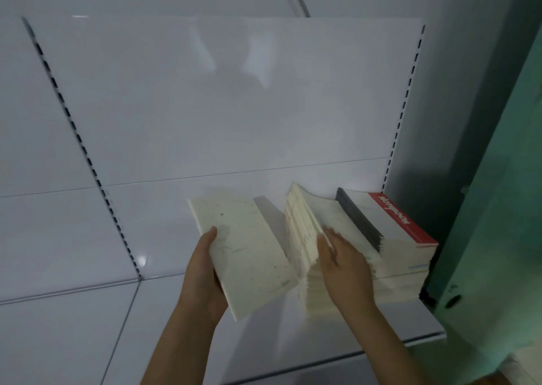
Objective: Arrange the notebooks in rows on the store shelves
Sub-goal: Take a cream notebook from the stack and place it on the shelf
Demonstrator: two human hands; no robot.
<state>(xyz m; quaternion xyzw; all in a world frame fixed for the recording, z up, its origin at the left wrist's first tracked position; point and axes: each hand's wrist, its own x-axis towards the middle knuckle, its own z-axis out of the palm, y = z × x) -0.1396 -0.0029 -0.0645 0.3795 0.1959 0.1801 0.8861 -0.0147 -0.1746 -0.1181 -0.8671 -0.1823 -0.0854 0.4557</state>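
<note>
bare left hand (202, 270), bare right hand (341, 263), sleeveless forearms

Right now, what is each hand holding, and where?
Left hand grips a cream notebook by its left edge. Right hand presses the leaning notebooks, gripping none.

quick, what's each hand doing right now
Left hand: grips a cream notebook.
Right hand: fingers straight, pressing on the leaning notebooks.
</note>
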